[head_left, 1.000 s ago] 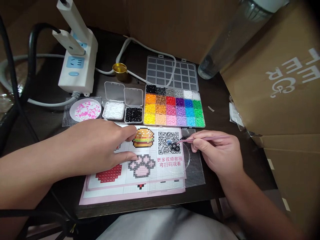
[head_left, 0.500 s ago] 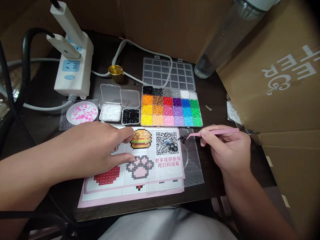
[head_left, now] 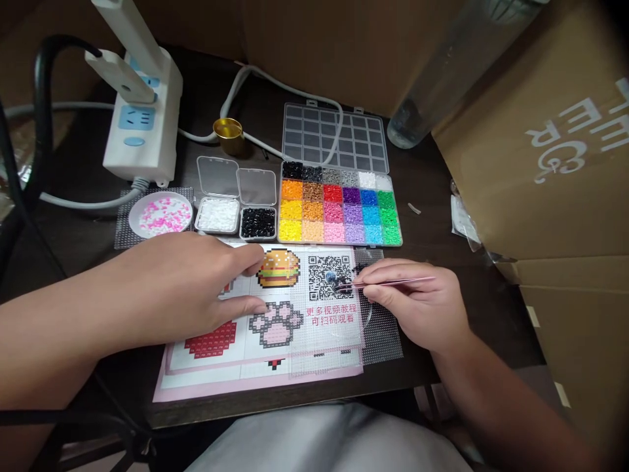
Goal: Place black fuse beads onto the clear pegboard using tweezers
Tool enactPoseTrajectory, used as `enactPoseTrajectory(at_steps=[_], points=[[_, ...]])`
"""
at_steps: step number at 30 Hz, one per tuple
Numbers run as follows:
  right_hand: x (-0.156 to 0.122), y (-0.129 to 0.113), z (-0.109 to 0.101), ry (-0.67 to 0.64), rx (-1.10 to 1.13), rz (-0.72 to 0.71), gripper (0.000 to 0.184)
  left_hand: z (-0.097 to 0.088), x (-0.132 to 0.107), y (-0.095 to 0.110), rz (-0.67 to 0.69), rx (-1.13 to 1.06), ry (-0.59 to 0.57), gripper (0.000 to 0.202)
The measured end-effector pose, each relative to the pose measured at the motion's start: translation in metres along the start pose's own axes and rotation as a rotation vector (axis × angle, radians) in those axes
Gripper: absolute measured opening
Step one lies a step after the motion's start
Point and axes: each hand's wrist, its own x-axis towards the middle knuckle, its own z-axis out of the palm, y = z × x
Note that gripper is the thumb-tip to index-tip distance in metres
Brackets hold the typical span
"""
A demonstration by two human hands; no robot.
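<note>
My right hand (head_left: 417, 298) grips pink tweezers (head_left: 398, 283), whose tips point left over small black beads lying on the QR code of the pattern sheet (head_left: 223, 375). Whether a bead is between the tips I cannot tell. A clear pegboard (head_left: 329, 344) overlies the sheet's right part. More black beads lie beside my right fingers, partly hidden by them. My left hand (head_left: 181, 288) rests on the sheet's left side, thumb and index finger apart. Between its fingertips and the pegboard show a printed hamburger (head_left: 278, 269) and a pink paw print (head_left: 276, 324).
Behind the sheet stand a divided box of coloured beads (head_left: 339, 203), small boxes of white beads (head_left: 218, 215) and black beads (head_left: 258, 223), and a dish of pink and white beads (head_left: 162, 215). A power strip (head_left: 145, 124), gold cup (head_left: 228, 134) and clear bottle (head_left: 407, 128) stand farther back.
My right hand has moved left with the tweezers, from the black beads at the sheet's edge to those on the QR code. My left hand has stayed in place.
</note>
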Motion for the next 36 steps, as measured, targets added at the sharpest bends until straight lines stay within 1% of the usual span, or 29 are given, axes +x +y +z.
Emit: enactPoseTrajectory(at_steps=[6,11,18,22,24,27,30,33,36], points=[[-0.001,0.001,0.0,-0.01,-0.015,0.033,0.022,0.002,-0.001,-0.001,0.001,-0.017,0.026,0.054],[0.0,0.002,0.0,-0.01,-0.023,0.023,0.023,0.001,-0.001,0.0,0.014,0.038,-0.007,0.06],[0.0,0.002,-0.001,-0.028,-0.033,0.007,0.022,-0.001,0.0,0.001,0.001,0.039,-0.046,0.063],[0.001,0.001,-0.001,-0.023,-0.027,0.019,0.023,0.001,-0.001,0.001,0.002,0.017,-0.012,0.06],[0.001,0.002,-0.005,-0.004,-0.026,0.038,0.022,0.001,0.0,0.002,-0.007,0.012,-0.007,0.059],[0.001,0.008,-0.014,0.074,-0.004,0.101,0.02,-0.001,-0.001,0.003,-0.006,0.022,-0.025,0.053],[0.002,0.014,-0.021,0.136,0.076,0.164,0.028,-0.002,-0.002,0.001,0.012,0.007,-0.018,0.049],[0.004,0.017,-0.021,0.151,0.066,0.204,0.029,0.0,-0.002,-0.001,0.017,-0.008,0.004,0.051],[0.006,0.019,-0.018,0.204,0.05,0.23,0.023,0.002,0.0,-0.003,-0.002,0.004,-0.003,0.054]])
